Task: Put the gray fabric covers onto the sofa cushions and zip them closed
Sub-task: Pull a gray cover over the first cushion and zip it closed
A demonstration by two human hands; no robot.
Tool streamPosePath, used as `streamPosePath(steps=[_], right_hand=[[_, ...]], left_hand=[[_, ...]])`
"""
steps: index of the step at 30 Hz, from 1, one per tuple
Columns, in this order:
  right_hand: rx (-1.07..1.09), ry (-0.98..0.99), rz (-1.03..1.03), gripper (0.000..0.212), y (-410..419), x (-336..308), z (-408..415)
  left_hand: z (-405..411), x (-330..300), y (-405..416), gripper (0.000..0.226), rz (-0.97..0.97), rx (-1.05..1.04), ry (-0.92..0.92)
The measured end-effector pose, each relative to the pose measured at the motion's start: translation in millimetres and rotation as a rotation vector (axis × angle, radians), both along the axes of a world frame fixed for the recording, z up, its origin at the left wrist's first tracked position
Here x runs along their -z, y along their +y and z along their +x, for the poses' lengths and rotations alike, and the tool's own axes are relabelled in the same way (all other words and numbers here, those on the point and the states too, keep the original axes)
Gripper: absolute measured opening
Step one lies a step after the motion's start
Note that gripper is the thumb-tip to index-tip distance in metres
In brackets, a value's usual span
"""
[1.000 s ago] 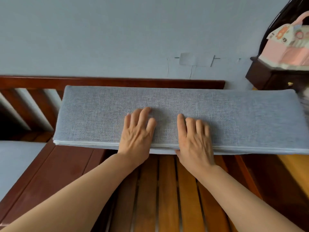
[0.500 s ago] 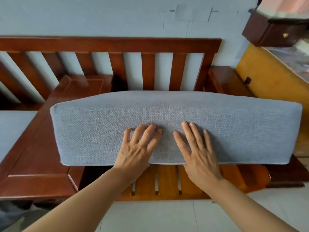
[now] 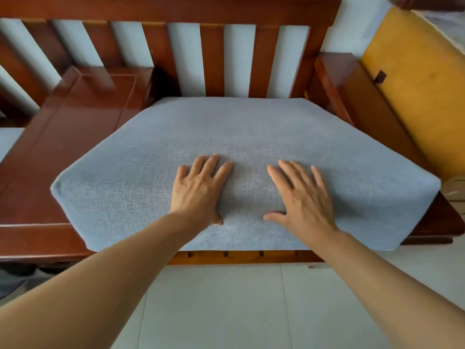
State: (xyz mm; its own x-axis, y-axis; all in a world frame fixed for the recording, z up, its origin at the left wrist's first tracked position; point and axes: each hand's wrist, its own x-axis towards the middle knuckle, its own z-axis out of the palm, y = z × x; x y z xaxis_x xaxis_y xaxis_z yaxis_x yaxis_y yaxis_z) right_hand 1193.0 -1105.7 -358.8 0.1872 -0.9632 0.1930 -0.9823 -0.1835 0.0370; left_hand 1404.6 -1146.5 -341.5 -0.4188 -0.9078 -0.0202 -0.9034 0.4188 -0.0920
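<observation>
A sofa cushion in a gray fabric cover (image 3: 239, 137) lies flat on the seat of a wooden sofa frame (image 3: 211, 59), its back edge against the slatted backrest. My left hand (image 3: 198, 190) rests palm down on the cushion's top near the front edge, fingers spread. My right hand (image 3: 302, 197) lies flat beside it, a little to the right, fingers spread too. Both hands press on the fabric and hold nothing. No zipper is visible from this angle.
A wide wooden armrest table (image 3: 75, 122) adjoins the seat on the left, another armrest (image 3: 352, 96) on the right. A yellow wooden cabinet (image 3: 422, 86) stands at the far right. Pale floor tiles (image 3: 226, 311) lie in front of the sofa.
The cushion went from standing on edge against the backrest to lying flat on the seat. My hands stayed on it, pressing it down, and the view tilted downward.
</observation>
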Motion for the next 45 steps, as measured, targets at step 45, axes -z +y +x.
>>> streamPosePath(steps=[45], right_hand=[[-0.035,0.025,0.797,0.093,34,161,35]], left_hand=[[-6,175,58,0.081,0.586,-0.091,0.027]])
